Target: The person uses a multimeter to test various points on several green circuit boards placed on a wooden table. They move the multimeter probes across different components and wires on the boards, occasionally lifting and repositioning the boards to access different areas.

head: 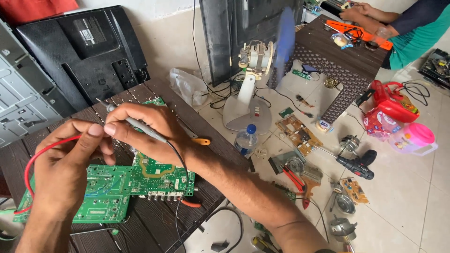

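Above the green circuit board (140,180) on the desk (154,220), the right hand (150,131) pinches a grey probe (136,123) pen-like; the left hand's (65,164) fingers close on the red lead (37,157).

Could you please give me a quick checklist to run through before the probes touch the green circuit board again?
1. Right hand grips the grey probe: ok.
2. Left hand holds the probe on the red lead: cannot tell, fingers hide it.
3. Circuit board lies flat on the dark table: ok.
4. Black lead clear of the board: not ok, it drapes over it.
5. Probe tips on contacts: not ok, the grey tip is raised above the board.
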